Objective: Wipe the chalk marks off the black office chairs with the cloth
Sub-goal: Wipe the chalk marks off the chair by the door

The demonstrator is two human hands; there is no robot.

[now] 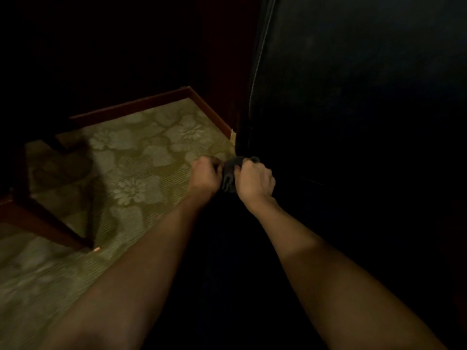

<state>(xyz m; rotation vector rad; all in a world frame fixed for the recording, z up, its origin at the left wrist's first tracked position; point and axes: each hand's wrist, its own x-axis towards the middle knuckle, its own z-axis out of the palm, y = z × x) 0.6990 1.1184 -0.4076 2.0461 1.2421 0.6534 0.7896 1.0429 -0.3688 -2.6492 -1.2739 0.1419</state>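
A dark grey cloth [230, 174] is bunched between my two hands in the middle of the view. My left hand [206, 176] grips its left side with curled fingers. My right hand [255, 181] grips its right side the same way. A black office chair [353, 97] fills the right half of the view, its padded back edged with a pale seam. The hands are just left of the chair's lower edge. The room is dim, and I cannot make out any chalk marks on the chair.
Green carpet with a flower pattern [131, 173] covers the floor at left. A reddish wooden skirting board [141, 103] runs along the dark wall into a corner. A wooden furniture leg [45, 223] stands at the lower left.
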